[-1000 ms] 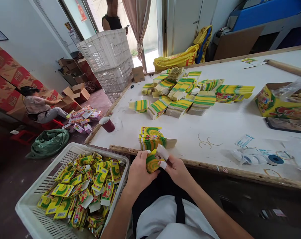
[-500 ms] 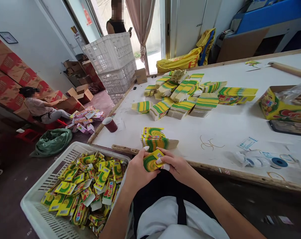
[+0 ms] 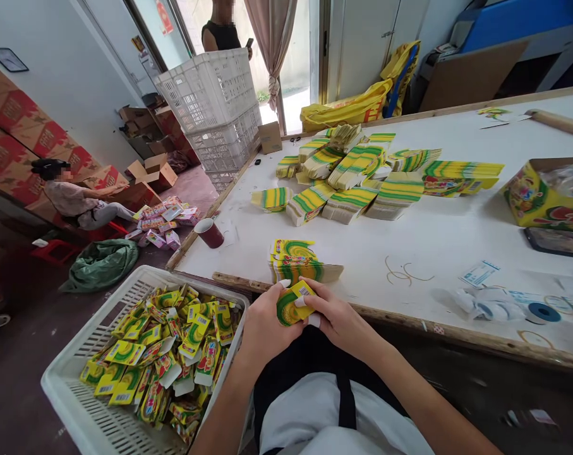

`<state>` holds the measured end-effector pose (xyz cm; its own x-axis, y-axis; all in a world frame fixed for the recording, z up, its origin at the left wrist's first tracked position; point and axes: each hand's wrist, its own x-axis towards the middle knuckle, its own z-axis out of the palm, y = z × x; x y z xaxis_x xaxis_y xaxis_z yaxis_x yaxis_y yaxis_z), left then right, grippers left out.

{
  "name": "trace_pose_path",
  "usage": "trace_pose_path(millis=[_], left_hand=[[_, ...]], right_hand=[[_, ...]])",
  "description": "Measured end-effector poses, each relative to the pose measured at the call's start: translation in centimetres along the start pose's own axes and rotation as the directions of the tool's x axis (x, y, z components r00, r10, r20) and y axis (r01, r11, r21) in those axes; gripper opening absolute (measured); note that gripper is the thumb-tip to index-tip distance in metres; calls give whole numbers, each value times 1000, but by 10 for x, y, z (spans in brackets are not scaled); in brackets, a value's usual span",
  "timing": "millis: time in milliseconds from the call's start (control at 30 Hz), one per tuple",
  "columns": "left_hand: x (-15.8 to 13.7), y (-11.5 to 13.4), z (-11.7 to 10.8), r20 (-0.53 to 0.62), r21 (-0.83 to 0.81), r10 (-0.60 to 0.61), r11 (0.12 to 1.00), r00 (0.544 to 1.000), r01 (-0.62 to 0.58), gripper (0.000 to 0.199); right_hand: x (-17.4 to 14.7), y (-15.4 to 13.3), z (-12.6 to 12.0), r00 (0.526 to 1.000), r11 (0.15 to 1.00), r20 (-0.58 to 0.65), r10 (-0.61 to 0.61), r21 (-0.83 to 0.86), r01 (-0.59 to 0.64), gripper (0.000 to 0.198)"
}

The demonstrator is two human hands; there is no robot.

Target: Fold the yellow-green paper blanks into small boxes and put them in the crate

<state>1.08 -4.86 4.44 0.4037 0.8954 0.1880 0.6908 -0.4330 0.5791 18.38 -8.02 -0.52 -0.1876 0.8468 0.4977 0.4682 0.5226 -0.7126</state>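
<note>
Between my hands, just off the table's front edge, is a small yellow and green carton (image 3: pixel 290 306) with a barcode on its end. My left hand (image 3: pixel 267 322) grips its left side, the thumb on top. My right hand (image 3: pixel 331 313) pinches the barcode end; white coverings show on some fingertips. Right beyond my hands, a stack of flat cartons (image 3: pixel 298 259) of the same print lies on the white table (image 3: pixel 352 253). To the left, a white plastic crate (image 3: pixel 68 373) holds many such cartons (image 3: pixel 172 347), some with flaps standing open.
More carton bundles (image 3: pixel 357 170) are heaped further back. A dark red mug (image 3: pixel 210 234) stands near the table's left edge. Rubber bands (image 3: pixel 404 273), a tape roll (image 3: pixel 542 313) and a display box (image 3: pixel 542 196) lie rightward. One person (image 3: pixel 78 196) sits left; another (image 3: pixel 222 31) stands behind stacked crates (image 3: pixel 215 107).
My view has shifted slightly. Both hands still hold the carton in nearly the same place, with only a small change in its tilt. The seated person's arm has moved a little.
</note>
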Motion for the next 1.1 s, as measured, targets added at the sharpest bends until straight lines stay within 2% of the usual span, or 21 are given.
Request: trace_pose_path(millis=[100,167,200,267,300,333,367,433,500,600,767,833,933,1033,1100], left_hand=[[0,-2,2,-54,-39,37,998,998,-39,59],[1,-3,2,-125,-114,29,992,992,-44,68],[2,-4,1,-186,-166,-12,986,982,-19,72],[4,-6,-2,-272,-336,-178,938,946,80,75],[6,-7,-3,-250,-461,-274,877,929,134,71],[7,-7,-4,-175,-593,-345,784,922,181,65],[8,-7,-4,-74,-708,-375,673,924,216,60],[9,-5,-3,85,-842,-348,476,933,254,55],[9,-2,-1,127,-885,-350,383,928,266,54],[8,1,1,112,-902,-400,343,910,261,54],[8,-1,-1,93,-904,-404,348,910,247,51],[8,-1,0,106,-894,-383,368,918,257,50],[9,1,0,111,-871,-346,418,932,259,44],[10,-6,-14,97,-796,-337,539,937,276,42],[9,-22,-36,5,-645,-371,709,928,287,40]], right_hand=[[1,0,6,995,999,-89,-32,-22,30,32],[3,0,7,983,999,-180,-39,-42,32,31],[4,0,7,973,998,-228,-34,-50,23,31],[6,0,4,950,998,-311,-14,-65,-7,31],[6,0,3,941,997,-339,-8,-70,-17,31],[7,0,1,936,997,-353,-9,-75,-19,30],[6,0,0,936,997,-351,-13,-80,-16,30],[6,0,0,949,996,-316,-8,-87,-21,30],[5,-1,1,963,996,-271,11,-83,-35,29],[5,-1,0,975,998,-220,19,-47,-30,25],[6,-2,-9,989,998,-146,10,70,1,20],[5,-3,-7,989,988,-132,70,148,-51,25],[6,-5,2,964,942,-157,215,294,-162,35],[11,-8,10,942,908,-146,304,345,-239,52],[17,-5,9,946,927,-140,294,281,-247,59]])
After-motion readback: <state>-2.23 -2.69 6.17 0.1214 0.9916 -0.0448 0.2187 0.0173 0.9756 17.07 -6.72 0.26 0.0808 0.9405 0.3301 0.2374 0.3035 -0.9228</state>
